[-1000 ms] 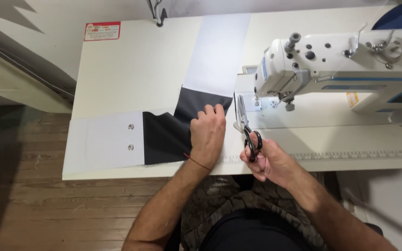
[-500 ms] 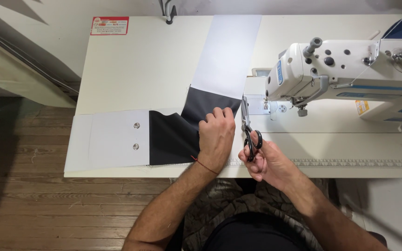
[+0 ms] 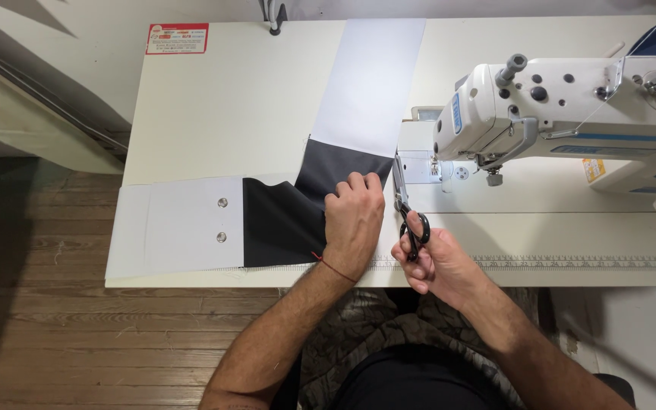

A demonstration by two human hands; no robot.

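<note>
Table (image 3: 229, 114): cream, carries everything
Sewing machine (image 3: 571, 106): white, at right
Fabric (image 3: 282, 220): black and white strip, flat, bent round the machine's left
Left hand (image 3: 353, 216): curled, knuckles pressing the black fabric down
Right hand (image 3: 434, 262): gripping black-handled scissors (image 3: 404, 205), blades pointing at the needle area

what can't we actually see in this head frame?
- Fabric under the left hand: the fist hides where black fabric meets the scissors' cut.
- Scissors handles: partly wrapped by the right hand.
- Needle of the sewing machine: hidden beneath its head.
- Machine's right end: cut off by the frame edge.
</note>
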